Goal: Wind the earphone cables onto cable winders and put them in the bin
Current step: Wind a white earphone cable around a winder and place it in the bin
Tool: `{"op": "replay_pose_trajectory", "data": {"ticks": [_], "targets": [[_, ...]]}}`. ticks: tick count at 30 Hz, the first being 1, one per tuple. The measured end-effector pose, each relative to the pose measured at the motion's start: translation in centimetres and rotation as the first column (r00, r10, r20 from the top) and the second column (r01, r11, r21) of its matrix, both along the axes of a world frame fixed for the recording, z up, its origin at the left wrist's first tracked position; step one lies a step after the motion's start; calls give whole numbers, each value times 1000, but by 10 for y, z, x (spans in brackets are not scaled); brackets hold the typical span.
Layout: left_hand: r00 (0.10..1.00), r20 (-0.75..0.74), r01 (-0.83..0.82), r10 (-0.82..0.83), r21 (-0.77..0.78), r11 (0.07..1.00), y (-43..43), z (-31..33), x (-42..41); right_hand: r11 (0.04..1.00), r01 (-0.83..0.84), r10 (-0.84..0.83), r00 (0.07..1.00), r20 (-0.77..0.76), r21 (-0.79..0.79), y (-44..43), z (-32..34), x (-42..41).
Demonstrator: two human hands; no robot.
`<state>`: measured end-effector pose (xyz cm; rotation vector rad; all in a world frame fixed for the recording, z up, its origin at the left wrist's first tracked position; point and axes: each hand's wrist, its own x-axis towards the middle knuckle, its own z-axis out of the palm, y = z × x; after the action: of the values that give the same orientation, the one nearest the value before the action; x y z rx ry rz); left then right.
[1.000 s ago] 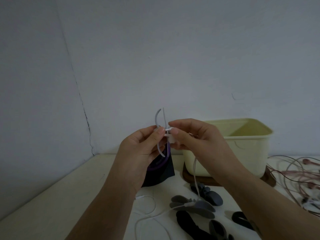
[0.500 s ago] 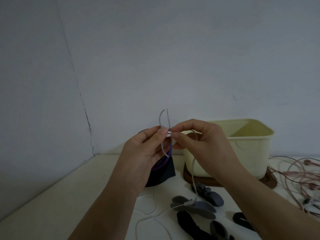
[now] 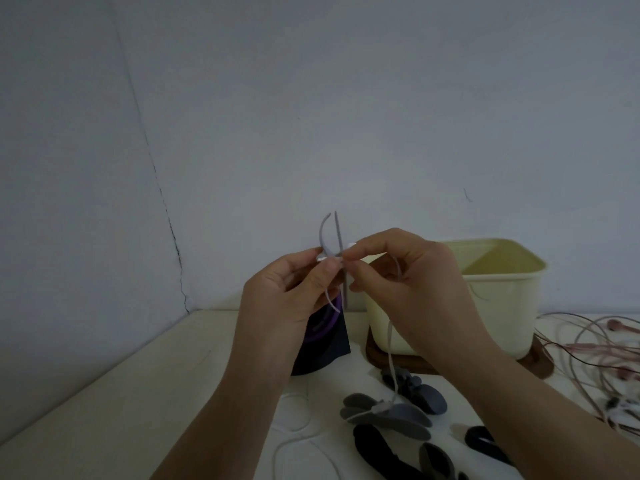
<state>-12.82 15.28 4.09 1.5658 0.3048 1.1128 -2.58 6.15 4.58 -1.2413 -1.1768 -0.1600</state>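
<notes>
Below cracked wall (image 3: 346, 98), pale table (image 3: 138, 393), bin (image 3: 502, 306)

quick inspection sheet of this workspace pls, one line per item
surface: pale table, dimly lit
job's things: grey winder held up in the air; cream bin on a dark tray
clutter: dark pouch with a purple ring; spare winders on the table
grippers: left hand pinches the grey winder; right hand pinches the white cable at it
cables: white cable hangs to the table; pink cables tangled far right
surroundings: grey wall, cracked at left
</notes>
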Motion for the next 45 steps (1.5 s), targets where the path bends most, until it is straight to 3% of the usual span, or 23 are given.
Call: {"op": "replay_pose_trajectory", "data": {"ticks": [4,7,9,14,20,24,30,34,37,45], "targets": [[999,-2,-33,33,-6,999,-1,0,0,1000,-8,9,998,67,-14,0,0,1],[1000,14,-5,6,-70,998,2,0,-2,983,-182,182,975,-125,14,-4,5,6],[998,44,40,-35,-140,989,6,1,-2,989,-147,144,976,-163,-8,-5,4,16],[984,99,169,-151,-208,963,6,5,-5,984,11,-14,1000,-14,-176,-2,-3,37],[989,87,136,-121,-196,971,7,3,-3,972,182,-130,942,309,-146,9,-17,35],[998,56,24,-10,-246,969,12,-3,0,968,157,-34,858,512,-198,30,-44,16],[998,0,-55,59,-353,934,25,-7,-2,931,158,75,801,594,-330,23,-35,9],[990,-41,-138,132,-273,952,28,-13,0,924,214,36,779,626,-318,5,-6,3],[975,-131,-186,179,-42,982,23,-12,0,927,230,-22,821,570,-295,-16,18,2],[978,-208,42,-10,151,988,-7,-4,5,966,228,-172,918,356,-121,-36,33,33]]}}
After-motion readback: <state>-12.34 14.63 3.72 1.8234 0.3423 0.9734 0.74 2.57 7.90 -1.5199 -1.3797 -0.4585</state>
